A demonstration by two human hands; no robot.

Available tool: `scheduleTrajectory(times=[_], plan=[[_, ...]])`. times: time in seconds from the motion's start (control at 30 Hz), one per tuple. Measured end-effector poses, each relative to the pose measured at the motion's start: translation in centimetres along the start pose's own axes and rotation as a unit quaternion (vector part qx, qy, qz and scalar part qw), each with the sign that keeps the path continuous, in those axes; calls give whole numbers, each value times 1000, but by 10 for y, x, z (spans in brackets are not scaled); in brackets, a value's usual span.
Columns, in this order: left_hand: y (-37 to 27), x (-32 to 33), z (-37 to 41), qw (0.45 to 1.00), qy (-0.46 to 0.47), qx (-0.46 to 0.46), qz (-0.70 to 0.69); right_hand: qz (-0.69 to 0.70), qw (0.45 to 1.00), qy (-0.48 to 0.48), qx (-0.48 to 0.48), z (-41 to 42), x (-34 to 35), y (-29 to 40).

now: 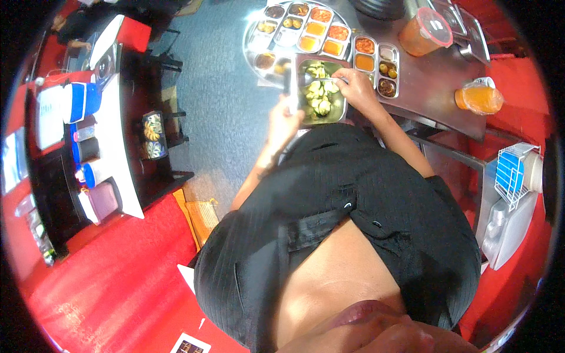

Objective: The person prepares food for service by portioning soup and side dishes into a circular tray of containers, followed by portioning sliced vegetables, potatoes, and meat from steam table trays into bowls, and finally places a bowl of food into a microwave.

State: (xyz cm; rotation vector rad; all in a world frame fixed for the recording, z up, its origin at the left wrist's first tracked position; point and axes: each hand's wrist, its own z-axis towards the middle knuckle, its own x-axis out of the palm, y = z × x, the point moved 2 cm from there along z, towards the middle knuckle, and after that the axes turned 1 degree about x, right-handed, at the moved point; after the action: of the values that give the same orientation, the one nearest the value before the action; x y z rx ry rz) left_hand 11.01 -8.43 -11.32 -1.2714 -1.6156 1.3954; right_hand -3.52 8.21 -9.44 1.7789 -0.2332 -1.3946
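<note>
My right hand [358,89] grips the handle of a metal spoon [324,79] over a rectangular steel container [339,114]. Chopped pale-green vegetable pieces [321,95], perhaps cucumber, lie in that container. The spoon's bowl reaches past its left side. At that side my left hand [284,118] is curled around a blurred, shiny dish [293,86], whose exact shape I cannot tell. Just beyond, a large round metal tray [248,55] carries several sectioned steel dishes [308,30] of food. To the right, two more sectioned dishes [376,66] stand on the table.
The dark table [435,84] also bears a lidded tub [426,33] of orange food and a wrapped orange container [479,98]. A white wire rack [512,174] stands lower right. Across the blue-grey floor [212,88], a white counter [128,145] runs along the left.
</note>
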Motion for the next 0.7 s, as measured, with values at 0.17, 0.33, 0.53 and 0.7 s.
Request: scheduleTrajectory(times=[0.17,0.33,0.53,0.7], plan=[[8,-3,3,999,13,29,-41,-167,985,35,39,-11,-18,12],[13,-6,9,999,13,-2,-31,-177,983,-49,9,-9,-9,12],[2,-6,7,999,34,-4,-43,-151,982,-107,-28,-9,-6,17],[-7,-8,6,997,45,-16,-67,-72,993,-88,-25,-13,-8,23]])
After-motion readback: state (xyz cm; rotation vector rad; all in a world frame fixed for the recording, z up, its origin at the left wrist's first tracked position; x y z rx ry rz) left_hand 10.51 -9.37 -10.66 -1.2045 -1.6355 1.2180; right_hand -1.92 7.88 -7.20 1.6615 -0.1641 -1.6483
